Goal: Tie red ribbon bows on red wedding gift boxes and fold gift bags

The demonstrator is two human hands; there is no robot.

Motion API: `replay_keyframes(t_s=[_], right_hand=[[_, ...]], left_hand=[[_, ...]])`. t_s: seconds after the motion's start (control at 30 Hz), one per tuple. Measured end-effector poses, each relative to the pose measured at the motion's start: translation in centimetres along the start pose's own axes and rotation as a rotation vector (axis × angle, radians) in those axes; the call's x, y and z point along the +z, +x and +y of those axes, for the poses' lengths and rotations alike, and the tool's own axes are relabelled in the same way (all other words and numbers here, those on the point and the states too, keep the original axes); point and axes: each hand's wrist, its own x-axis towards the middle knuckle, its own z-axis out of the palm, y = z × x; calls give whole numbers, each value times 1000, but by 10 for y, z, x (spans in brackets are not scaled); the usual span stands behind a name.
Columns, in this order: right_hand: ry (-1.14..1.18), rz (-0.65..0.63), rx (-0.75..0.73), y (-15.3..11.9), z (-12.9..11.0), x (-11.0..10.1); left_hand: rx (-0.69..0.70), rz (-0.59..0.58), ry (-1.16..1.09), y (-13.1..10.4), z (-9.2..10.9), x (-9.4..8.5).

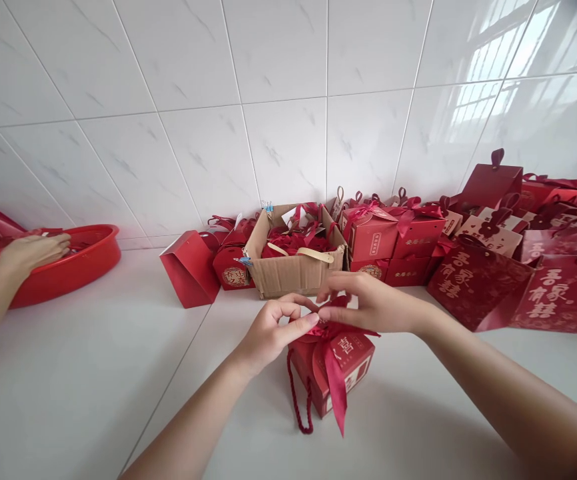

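Observation:
In front of me a red gift box with gold lettering stands on the white tabletop. A dark red rope handle hangs down its left side. Across its top runs a red ribbon, one tail falling over the front. My left hand pinches the ribbon at the top of the box, thumb and fingers together. My right hand meets it from the other side, fingertips closed on the same ribbon. The exact spot between the fingertips is partly hidden.
Behind the box stands a cardboard box filled with red ribbons. Finished-looking red boxes and gift bags line the wall at right; a red box leans left. Another person's hand reaches into a red plastic basin.

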Motion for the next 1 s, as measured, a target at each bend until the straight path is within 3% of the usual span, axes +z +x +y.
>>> replay_keyframes(t_s=[0.07, 0.2, 0.3, 0.47, 0.6, 0.7, 0.83, 1.0], right_hand=[[-13, 2, 100, -2, 3, -7], [-15, -146, 257, -6, 7, -14], [10, -195, 216, -5, 7, -12], [45, -121, 152, 0, 5, -6], [106, -40, 167, 0, 4, -5], [292, -14, 251, 1, 3, -7], [597, -107, 366, 0, 4, -10], [563, -233, 369, 0, 7, -10]], left_hand=[[5, 10, -4, -3, 3, 3], [-41, 65, 9, -6, 7, 13], [-29, 124, 17, -7, 6, 20], [-23, 197, 5, -7, 2, 26], [-3, 240, 8, -7, 0, 29], [2, 253, 28, -7, -2, 30], [7, 243, 41, -6, -4, 29], [24, 231, 36, -5, -6, 28]])
